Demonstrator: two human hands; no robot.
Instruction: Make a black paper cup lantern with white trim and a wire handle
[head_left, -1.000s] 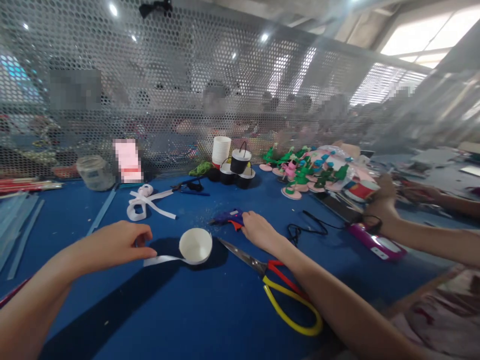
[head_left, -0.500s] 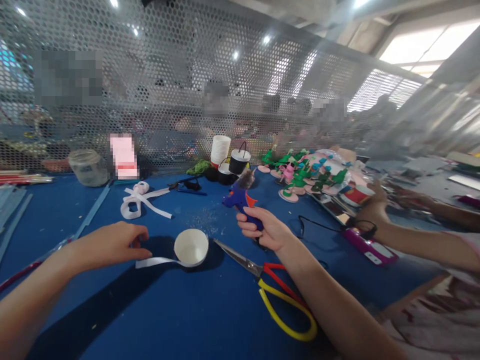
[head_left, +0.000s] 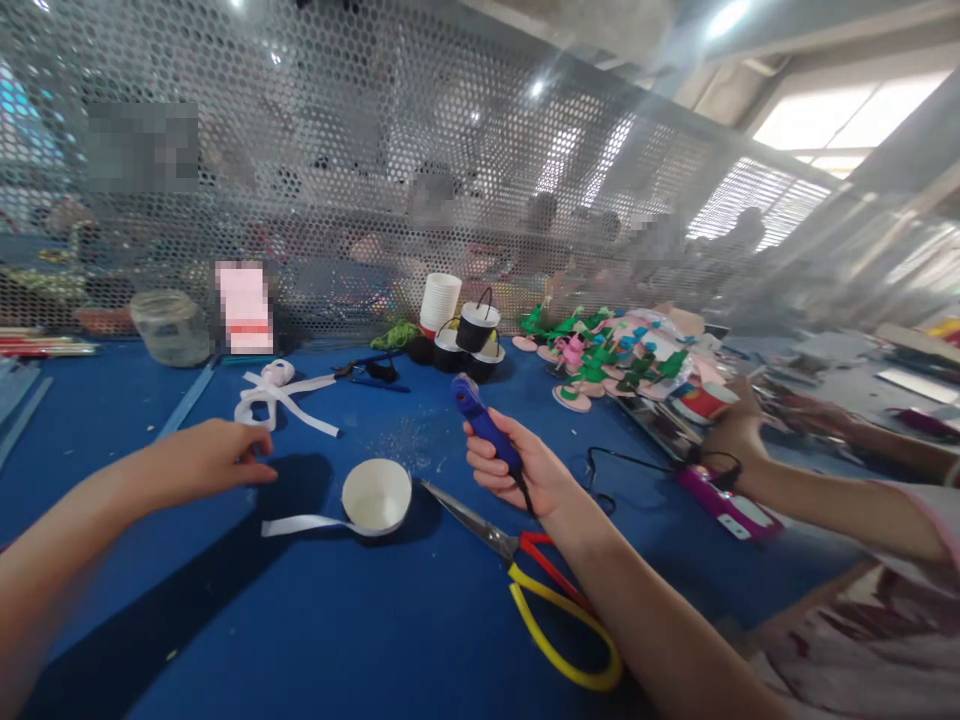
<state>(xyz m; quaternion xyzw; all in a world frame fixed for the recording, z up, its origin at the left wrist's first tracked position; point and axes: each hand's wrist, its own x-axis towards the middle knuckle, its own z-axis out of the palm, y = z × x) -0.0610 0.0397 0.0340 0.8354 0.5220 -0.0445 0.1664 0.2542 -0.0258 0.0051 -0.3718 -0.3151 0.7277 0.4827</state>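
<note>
My right hand (head_left: pixel 514 470) is wrapped round the handle of a blue glue gun (head_left: pixel 484 420), whose dark cord hangs below the fist. My left hand (head_left: pixel 225 452) hovers over the table with bent fingers, thumb apart and nothing in it. Below and right of it stands a white paper cup (head_left: pixel 377 497), mouth up. A white ribbon (head_left: pixel 304 524) runs from the cup's base to the left; whether it is stuck there I cannot tell. Large scissors (head_left: pixel 502 540) with red and yellow handles lie right of the cup. Neither hand touches the cup.
Behind lie a bundle of white ribbon (head_left: pixel 274 395), pliers (head_left: pixel 367 370), a clear jar (head_left: pixel 171 328), stacked cups (head_left: pixel 440 303) and small black buckets (head_left: pixel 477 325). Green and pink craft pieces (head_left: pixel 596 355), a purple power strip (head_left: pixel 727 503) and another person's arm (head_left: pixel 832 505) are to the right.
My left hand has drawn back left and up, away from the ribbon's end. The glue gun has turned in my right hand, its orange trigger now out of sight. The cup stays put.
</note>
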